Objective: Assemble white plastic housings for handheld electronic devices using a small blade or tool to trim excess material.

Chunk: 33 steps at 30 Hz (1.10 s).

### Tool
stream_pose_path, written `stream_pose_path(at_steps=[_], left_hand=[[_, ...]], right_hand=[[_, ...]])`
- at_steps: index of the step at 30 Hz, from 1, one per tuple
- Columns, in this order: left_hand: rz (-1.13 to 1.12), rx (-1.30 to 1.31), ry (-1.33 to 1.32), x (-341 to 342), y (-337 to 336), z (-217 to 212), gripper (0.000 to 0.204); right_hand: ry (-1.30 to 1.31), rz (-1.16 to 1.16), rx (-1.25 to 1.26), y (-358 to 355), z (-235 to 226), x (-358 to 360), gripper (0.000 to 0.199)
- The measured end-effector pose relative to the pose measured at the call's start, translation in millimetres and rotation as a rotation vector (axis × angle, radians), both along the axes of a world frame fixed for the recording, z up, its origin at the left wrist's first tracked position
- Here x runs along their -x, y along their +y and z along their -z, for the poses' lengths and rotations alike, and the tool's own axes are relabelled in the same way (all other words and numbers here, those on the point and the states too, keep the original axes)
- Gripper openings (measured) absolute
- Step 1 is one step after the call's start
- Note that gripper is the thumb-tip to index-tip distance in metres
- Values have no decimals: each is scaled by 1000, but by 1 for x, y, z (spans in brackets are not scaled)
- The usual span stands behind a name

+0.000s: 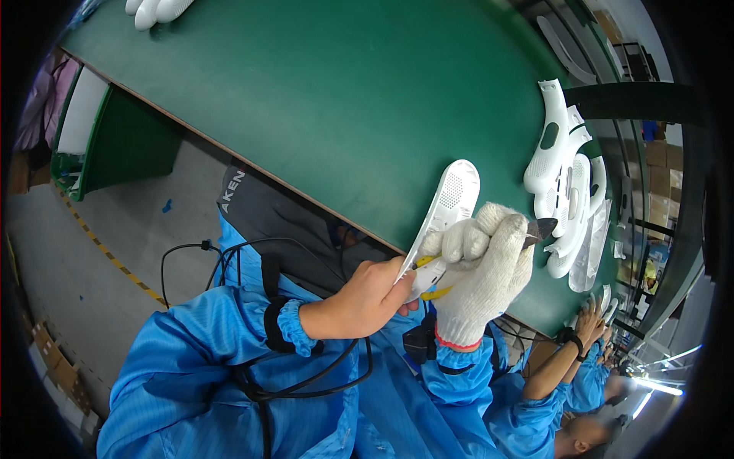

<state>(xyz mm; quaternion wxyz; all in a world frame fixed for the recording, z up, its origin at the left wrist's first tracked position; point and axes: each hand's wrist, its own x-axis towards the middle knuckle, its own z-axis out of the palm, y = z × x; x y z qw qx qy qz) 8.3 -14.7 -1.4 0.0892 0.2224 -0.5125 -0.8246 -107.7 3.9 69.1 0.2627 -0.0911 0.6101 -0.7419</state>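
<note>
My left hand (pixel 365 302), bare, is closed around the lower end of a long white plastic shell (pixel 453 191). The shell is tilted up over the table edge, and its rounded far end has a patch of small holes. In a white knitted glove, my right hand (pixel 489 264) is closed beside the shell on a pair of pliers (pixel 541 229). Their dark head sticks out past the thumb side, and yellow handle ends show toward my left hand. A small white section (pixel 428 280) shows between both hands; whether it belongs to the shell I cannot tell.
A green tabletop (pixel 306 92) spreads ahead. Several white plastic shells (pixel 566 176) are piled at its right, more white parts (pixel 157 11) at the far left. A green bin (pixel 122 145) stands left. Black cables (pixel 306 394) cross my sleeve. At right, a co-worker's hand (pixel 590 325) handles parts.
</note>
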Motion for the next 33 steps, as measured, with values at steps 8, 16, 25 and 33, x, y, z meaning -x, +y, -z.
stream_pose_path(at_steps=[8, 16, 25, 33], left_hand=[[-11, 47, 21, -1, -2, 0, 29], [45, -6, 5, 2, -4, 1, 29], [14, -37, 17, -1, -2, 0, 30], [47, -22, -23, 0, -7, -4, 29]], right_hand=[[72, 62, 10, -1, 2, 5, 31], [-17, 15, 58, 0, -1, 10, 33], [60, -78, 72, 7, 7, 15, 31], [58, -182, -144, 11, 0, 27, 36]])
